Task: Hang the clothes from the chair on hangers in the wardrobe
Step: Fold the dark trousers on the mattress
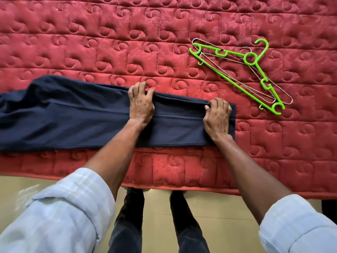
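Observation:
Dark navy trousers lie flat across the red quilted bed, legs together, running from the left edge to just right of centre. My left hand grips the far edge of the trouser legs, fingers curled over the fabric. Near the hem end, my right hand pinches the same far edge between thumb and fingers. A green plastic hanger lies on the bed to the upper right, with thin metal wire hangers stacked under it.
The bed's front edge runs across the lower middle. Below it is a pale tiled floor, where my legs in dark trousers stand. Open quilt surface stretches behind the trousers and to the right.

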